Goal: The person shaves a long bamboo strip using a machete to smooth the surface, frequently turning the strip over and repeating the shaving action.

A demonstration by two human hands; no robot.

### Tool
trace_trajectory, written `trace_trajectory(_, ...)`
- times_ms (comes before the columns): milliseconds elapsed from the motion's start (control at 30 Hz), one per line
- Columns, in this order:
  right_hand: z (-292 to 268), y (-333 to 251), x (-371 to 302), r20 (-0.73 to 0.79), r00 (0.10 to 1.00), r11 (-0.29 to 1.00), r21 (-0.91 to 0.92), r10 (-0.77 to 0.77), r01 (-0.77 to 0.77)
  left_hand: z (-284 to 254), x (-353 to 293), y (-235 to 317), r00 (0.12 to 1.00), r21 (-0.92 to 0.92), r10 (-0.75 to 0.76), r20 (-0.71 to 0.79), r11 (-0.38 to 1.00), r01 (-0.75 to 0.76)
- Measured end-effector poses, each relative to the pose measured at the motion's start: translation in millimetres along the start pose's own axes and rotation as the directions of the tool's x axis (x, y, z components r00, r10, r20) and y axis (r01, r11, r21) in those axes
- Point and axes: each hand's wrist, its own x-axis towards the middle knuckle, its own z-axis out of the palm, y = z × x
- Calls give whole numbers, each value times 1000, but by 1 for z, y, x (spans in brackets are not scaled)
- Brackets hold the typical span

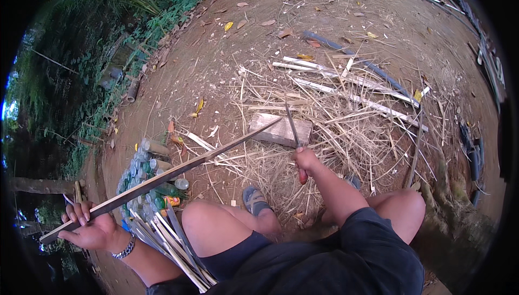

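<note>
My left hand point(96, 231), with a chain bracelet at the wrist, grips one end of a long bamboo strip point(167, 175), dark on one side and pale along the edge. The strip slants up to the right, and its thin far end lies over a wooden block point(284, 129) on the ground. In my right hand point(307, 160) is a knife point(292, 125) with a narrow dark blade and a reddish handle, its closed fingers around that handle. The blade points away from me, over the block and beside the strip's tip. Whether blade and strip touch, I cannot tell.
Shavings point(346, 133) and split bamboo pieces point(357, 98) litter the dirt around the block. A grey pipe point(367, 64) lies beyond them. Left of my knee are several bottles point(154, 148) and a bundle of strips point(170, 241). A tree trunk point(451, 208) rises at right.
</note>
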Motion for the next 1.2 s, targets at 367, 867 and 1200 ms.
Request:
trace_trajectory(367,77,-130,-178,258,895,745,-497,-363,445,1,-17,10,985,-145,-5,170,989,30)
trace_trajectory(867,-33,-12,-22,-47,995,697,-716,-85,26,-2,-4,8,996,-25,-4,93,1000,6)
trace_trajectory(1200,67,-117,-81,308,899,633,-638,-312,439,-12,20,5,990,-8,-76,120,997,78)
